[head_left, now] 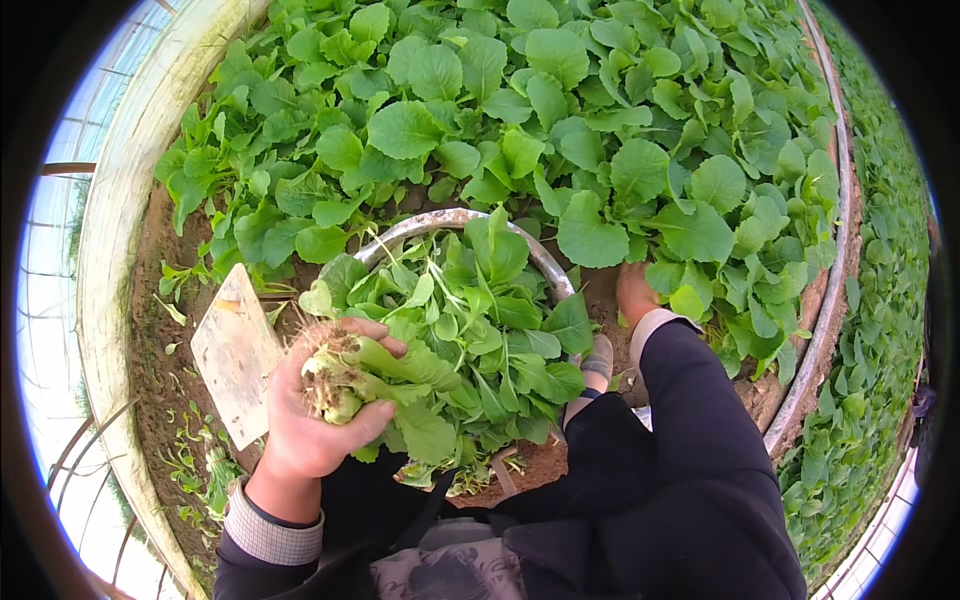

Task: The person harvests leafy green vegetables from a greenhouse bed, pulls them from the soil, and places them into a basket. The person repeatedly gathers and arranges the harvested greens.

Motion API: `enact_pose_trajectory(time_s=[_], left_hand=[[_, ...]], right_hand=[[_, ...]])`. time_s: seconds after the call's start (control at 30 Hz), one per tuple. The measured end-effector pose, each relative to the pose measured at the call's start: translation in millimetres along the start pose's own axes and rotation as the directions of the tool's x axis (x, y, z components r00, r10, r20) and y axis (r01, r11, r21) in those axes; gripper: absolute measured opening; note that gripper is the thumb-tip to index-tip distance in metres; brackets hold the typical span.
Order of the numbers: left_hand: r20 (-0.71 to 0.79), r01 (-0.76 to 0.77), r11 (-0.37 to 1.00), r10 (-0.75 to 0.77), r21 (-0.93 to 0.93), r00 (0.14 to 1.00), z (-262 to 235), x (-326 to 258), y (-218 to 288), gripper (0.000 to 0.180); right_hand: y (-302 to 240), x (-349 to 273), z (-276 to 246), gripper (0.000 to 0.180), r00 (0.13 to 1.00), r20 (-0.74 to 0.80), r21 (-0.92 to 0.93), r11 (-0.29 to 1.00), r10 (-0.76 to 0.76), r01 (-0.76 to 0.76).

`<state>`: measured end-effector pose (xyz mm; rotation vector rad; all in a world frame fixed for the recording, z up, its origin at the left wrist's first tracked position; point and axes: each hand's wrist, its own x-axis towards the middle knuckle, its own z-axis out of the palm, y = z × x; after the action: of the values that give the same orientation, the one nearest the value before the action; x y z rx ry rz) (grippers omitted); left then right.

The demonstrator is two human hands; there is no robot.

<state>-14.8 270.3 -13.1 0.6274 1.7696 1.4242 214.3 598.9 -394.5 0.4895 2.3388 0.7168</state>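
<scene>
My left hand [318,425] is closed round a bunch of leafy greens [425,372], its pale root ends and soil-flecked roots turned toward me. The bunch is held above the near left part of a round metal basin [447,220] heaped with picked greens [490,330]. To the right of the basin, my right hand [635,292] reaches low among the growing greens [640,175]. Leaves cover its fingers, so whether it grips a stem cannot be seen.
A flat whitish board [237,355] lies on the bare soil [165,300] left of my left hand. My shoe [598,358] is beside the basin. A pale pipe [840,190] edges the bed at right, with more plants beyond; plastic sheeting [120,190] rises at left.
</scene>
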Motion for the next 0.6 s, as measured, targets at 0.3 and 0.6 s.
enact_pose_trajectory(time_s=[0.3,0.6], left_hand=[[0.016,0.030,0.999,-0.030,-0.045,0.999,-4.9,8.6,-7.9,0.059],[0.032,0.010,1.000,-0.011,0.016,0.999,1.4,14.9,-8.9,0.057]], right_hand=[[19.2,3.9,-76.0,0.042,0.808,0.475,0.513,0.856,-0.348,0.066],[21.6,65.4,22.8,0.037,0.899,-0.419,0.147,0.987,0.127,-0.071]])
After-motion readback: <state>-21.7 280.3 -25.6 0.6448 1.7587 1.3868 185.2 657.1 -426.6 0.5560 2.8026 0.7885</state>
